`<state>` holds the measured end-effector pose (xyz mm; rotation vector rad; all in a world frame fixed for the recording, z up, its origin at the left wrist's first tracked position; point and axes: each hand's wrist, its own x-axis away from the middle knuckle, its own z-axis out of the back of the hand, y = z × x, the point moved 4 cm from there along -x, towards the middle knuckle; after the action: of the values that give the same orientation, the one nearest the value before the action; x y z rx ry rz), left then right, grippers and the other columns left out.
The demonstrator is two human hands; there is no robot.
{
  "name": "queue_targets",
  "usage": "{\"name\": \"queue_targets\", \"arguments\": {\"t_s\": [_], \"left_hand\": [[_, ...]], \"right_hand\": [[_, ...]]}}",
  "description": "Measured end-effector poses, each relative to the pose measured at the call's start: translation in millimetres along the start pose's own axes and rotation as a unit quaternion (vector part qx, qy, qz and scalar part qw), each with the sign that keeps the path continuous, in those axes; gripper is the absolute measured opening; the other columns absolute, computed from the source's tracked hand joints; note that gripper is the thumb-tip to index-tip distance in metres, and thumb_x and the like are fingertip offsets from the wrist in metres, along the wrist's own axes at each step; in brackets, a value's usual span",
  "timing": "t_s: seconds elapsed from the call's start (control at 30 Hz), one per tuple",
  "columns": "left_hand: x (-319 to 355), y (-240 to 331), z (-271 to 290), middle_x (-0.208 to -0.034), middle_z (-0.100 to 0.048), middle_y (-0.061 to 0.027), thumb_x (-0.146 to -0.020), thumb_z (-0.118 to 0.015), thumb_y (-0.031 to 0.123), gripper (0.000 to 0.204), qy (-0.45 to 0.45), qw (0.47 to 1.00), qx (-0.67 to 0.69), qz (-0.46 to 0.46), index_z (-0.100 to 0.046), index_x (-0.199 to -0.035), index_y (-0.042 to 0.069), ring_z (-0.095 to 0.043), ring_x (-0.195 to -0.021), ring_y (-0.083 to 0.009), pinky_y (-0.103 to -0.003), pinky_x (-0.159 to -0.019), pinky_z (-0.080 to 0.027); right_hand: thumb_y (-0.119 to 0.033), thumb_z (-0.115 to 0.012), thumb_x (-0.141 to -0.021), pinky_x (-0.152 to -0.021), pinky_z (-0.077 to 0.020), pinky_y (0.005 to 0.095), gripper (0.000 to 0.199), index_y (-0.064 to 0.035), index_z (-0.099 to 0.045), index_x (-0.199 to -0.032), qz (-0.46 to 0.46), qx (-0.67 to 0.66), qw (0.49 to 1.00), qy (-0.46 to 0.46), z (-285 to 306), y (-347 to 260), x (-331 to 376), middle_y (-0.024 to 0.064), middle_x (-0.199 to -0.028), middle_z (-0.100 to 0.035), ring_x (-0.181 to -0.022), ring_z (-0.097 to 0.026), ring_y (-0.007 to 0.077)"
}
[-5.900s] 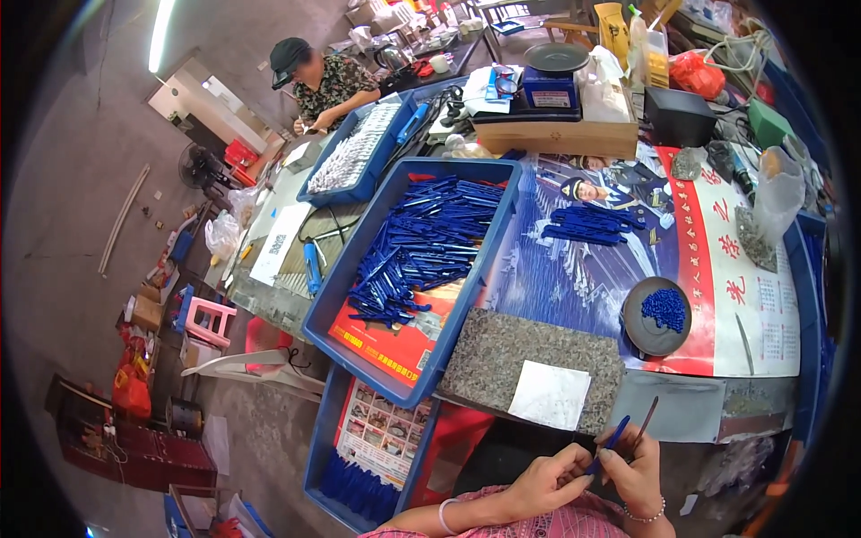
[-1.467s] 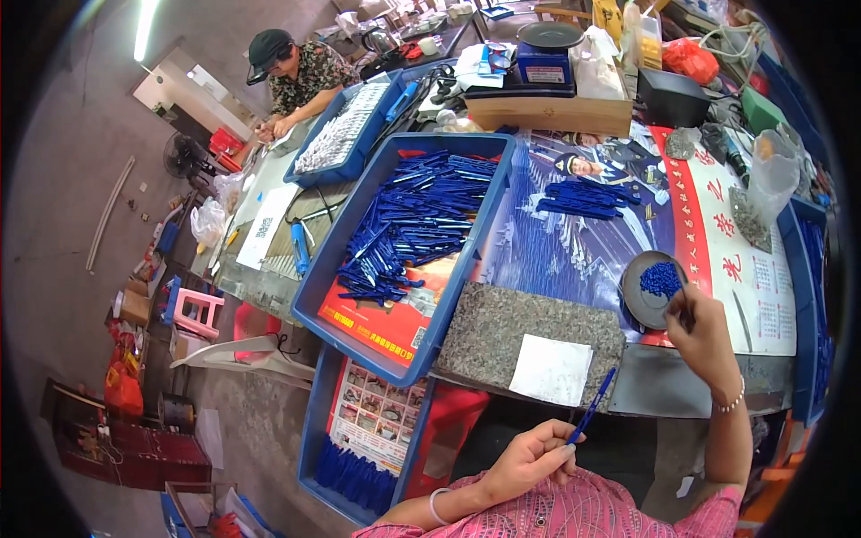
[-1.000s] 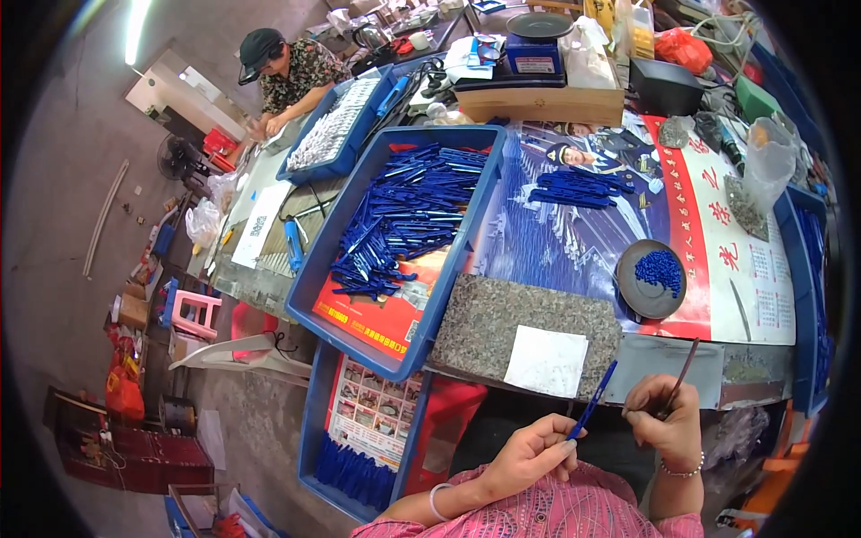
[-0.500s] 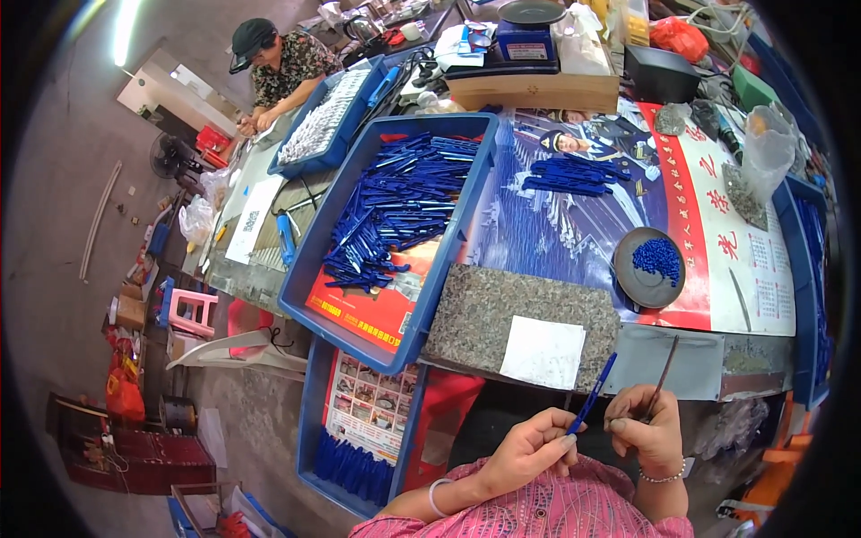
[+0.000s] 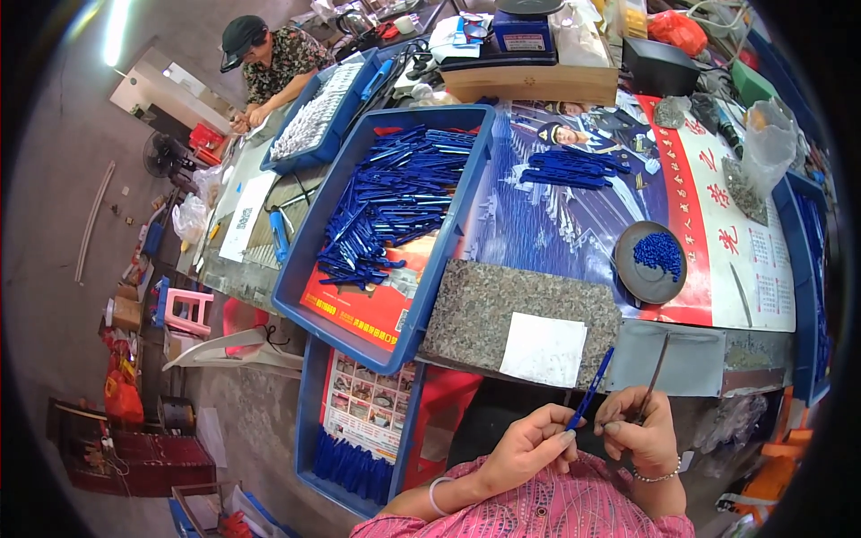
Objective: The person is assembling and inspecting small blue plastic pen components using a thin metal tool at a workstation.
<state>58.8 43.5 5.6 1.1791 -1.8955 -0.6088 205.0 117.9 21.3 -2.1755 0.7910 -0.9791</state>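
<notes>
On the near side of the counter (image 5: 755,360), we see the left hand (image 5: 536,443) with its fingers gripping a slim blue stick (image 5: 593,387), tilted toward the far right; just beside it, the right hand (image 5: 644,432) has its fingers closed on a thin dark rod (image 5: 656,372). Farther off, a dark round dish (image 5: 631,285) holds small blue beads (image 5: 657,254). To the left, we find a large blue tray (image 5: 339,342) heaped with loose blue pieces (image 5: 395,193); below its near end, a lower blue bin (image 5: 314,394) holds closely packed ones. Far left, a smaller blue tray (image 5: 294,165) carries white pieces (image 5: 314,115).
</notes>
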Motion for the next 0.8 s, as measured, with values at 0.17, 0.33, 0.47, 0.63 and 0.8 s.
{"name": "queue_targets", "arguments": {"t_s": [0.17, 0.33, 0.47, 0.63, 0.8], "left_hand": [[0.3, 0.4, 1.6, -0.078, -0.058, -0.0059, -0.092, -0.044, 0.008, 0.023, 0.001, 1.0, -0.001, 0.002, -0.045, -0.114, -0.001, -0.057, -0.065, -0.009, -0.021, -0.059, -0.048], [1.0, -0.1, 3.9, -0.078, -0.059, -0.0058, -0.092, -0.044, 0.008, 0.023, 0.0, 1.0, -0.005, 0.001, -0.045, -0.114, -0.001, -0.057, -0.065, -0.0088, -0.021, -0.059, -0.047], [1.9, 1.1, 4.1, -0.078, -0.059, -0.0059, -0.092, -0.044, 0.008, 0.023, 0.001, 1.0, -0.007, 0.0, -0.045, -0.114, -0.001, -0.057, -0.064, -0.0087, -0.02, -0.058, -0.047], [2.0, -0.8, 2.5, -0.078, -0.059, -0.0061, -0.092, -0.045, 0.007, 0.023, 0.001, 1.0, 0.001, 0.002, -0.045, -0.114, -0.001, -0.057, -0.064, -0.0086, -0.02, -0.058, -0.047], [1.7, -4.7, -0.3, -0.079, -0.059, -0.0069, -0.091, -0.044, 0.006, 0.022, -0.01, 1.0, 0.026, 0.002, -0.045, -0.112, -0.001, -0.057, -0.064, -0.0096, -0.021, -0.059, -0.048]], "right_hand": [[0.005, -0.061, -0.069, -0.039, -0.0402, 0.0201, 0.012, 0.0081, -0.057, -0.08, -0.01, -0.01, 1.0, -0.006, -3.6, 2.1, -1.3, 0.0144, -0.074, -0.06, -0.045, -0.052, 0.0113], [0.006, -0.061, -0.07, -0.039, -0.0401, 0.0208, 0.011, 0.0083, -0.056, -0.08, -0.012, -0.016, 1.0, -0.012, -5.8, 3.6, -1.6, 0.0143, -0.074, -0.06, -0.045, -0.052, 0.0119], [0.006, -0.06, -0.07, -0.039, -0.0397, 0.0215, 0.011, 0.0082, -0.056, -0.079, -0.013, -0.02, 1.0, -0.017, -5.7, 5.3, -1.7, 0.0144, -0.074, -0.06, -0.044, -0.051, 0.0124], [0.006, -0.06, -0.071, -0.039, -0.0397, 0.0215, 0.01, 0.008, -0.056, -0.079, -0.011, -0.025, 0.999, -0.019, -5.8, 5.7, -0.5, 0.0144, -0.074, -0.059, -0.045, -0.051, 0.0123], [0.006, -0.06, -0.071, -0.04, -0.0392, 0.0216, 0.01, 0.0082, -0.055, -0.08, -0.008, -0.03, 0.999, -0.009, -6.4, 4.0, 2.5, 0.0136, -0.074, -0.059, -0.046, -0.05, 0.0115]]}}
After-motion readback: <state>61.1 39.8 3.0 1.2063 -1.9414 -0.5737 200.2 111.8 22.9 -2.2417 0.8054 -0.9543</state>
